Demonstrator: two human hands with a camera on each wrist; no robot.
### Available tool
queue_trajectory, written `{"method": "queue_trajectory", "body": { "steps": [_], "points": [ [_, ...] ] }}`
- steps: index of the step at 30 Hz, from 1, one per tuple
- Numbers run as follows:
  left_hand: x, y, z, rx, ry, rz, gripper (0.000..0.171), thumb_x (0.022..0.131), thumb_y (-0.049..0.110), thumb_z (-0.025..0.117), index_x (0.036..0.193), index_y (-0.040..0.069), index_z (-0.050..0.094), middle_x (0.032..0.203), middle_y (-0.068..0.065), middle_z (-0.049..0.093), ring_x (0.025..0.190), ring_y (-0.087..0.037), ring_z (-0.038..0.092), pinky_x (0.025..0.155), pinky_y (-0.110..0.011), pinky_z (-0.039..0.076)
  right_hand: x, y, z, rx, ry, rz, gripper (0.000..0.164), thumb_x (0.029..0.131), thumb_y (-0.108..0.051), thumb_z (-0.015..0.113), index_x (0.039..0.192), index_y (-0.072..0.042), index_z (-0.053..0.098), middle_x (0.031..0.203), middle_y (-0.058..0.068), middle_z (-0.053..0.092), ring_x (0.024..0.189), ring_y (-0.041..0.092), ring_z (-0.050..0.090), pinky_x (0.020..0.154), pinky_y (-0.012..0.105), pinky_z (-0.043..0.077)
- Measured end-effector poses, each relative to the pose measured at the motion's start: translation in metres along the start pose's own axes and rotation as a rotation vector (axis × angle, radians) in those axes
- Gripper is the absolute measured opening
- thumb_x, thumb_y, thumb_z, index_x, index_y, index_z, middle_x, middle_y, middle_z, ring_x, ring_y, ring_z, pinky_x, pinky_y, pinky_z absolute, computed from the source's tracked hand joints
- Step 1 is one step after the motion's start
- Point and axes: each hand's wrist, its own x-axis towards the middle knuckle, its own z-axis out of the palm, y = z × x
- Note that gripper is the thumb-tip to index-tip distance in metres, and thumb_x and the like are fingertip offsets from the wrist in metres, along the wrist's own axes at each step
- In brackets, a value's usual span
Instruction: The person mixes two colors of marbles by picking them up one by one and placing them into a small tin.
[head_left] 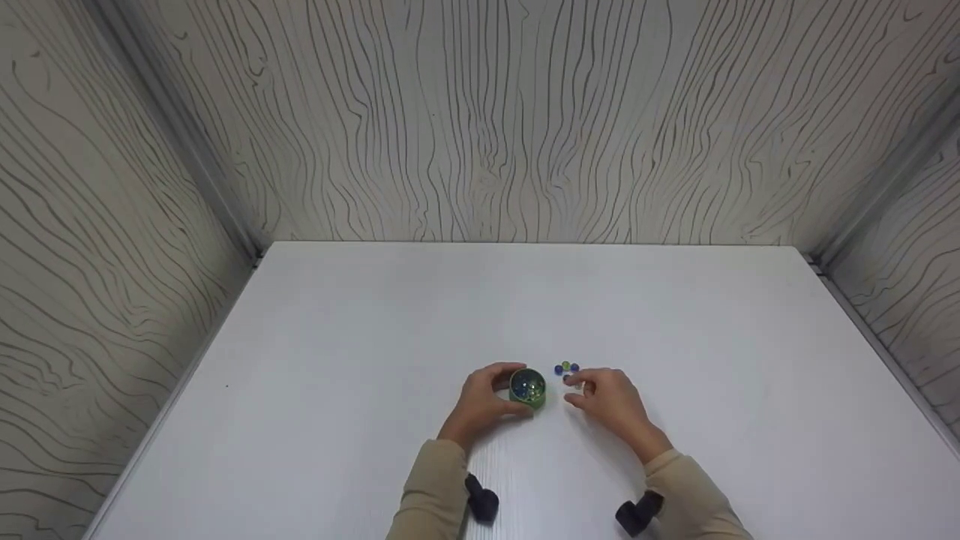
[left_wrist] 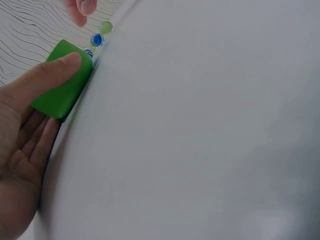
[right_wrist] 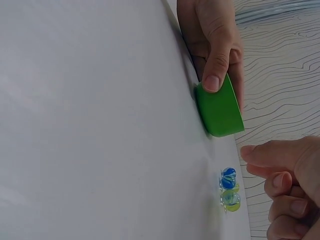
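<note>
Beige sleeves [head_left: 433,491] come nearest, left hand [head_left: 482,403] grips green cup [right_wrist: 221,109], and right hand [head_left: 611,399], narrowly parted beside marbles [head_left: 566,366], seems at picking, which next requires careful pinch.

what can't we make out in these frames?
- Right wrist: inside of the green cup, hidden by its wall.
- Head: exact contents of the green cup, too small to count.
- Left wrist: one blue ball, partly behind the green cup.
- Left wrist: most of the right hand, cut off by the top edge.
</note>
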Motion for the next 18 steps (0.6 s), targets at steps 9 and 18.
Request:
{"method": "queue_trajectory", "body": {
  "steps": [9,18],
  "points": [
    [0.0014,-0.0021,0.0014,-0.002,-0.001,0.008,0.065,0.066,0.01,0.086,0.125,0.012,0.061,0.125,-0.008,0.066,0.118,-0.024,0.063,0.107,-0.035,0.05,0.0028,0.0058,-0.002,-0.004,-0.024,0.039,0.014,0.078,-0.01,0.076,0.092,-0.009,0.076,0.063,0.0,0.054,0.062,0.011,0.043,0.051,0.018,0.03],
    [0.0013,-0.0021,0.0006,-0.027,-0.005,-0.001,0.065,0.065,0.009,0.086,0.126,0.011,0.061,0.125,-0.008,0.066,0.118,-0.024,0.063,0.107,-0.035,0.05,0.0048,0.0079,-0.0029,-0.01,-0.039,0.086,0.018,0.08,-0.012,0.075,0.097,-0.008,0.076,0.068,0.0,0.056,0.065,0.012,0.045,0.053,0.018,0.033]
  ]
}}
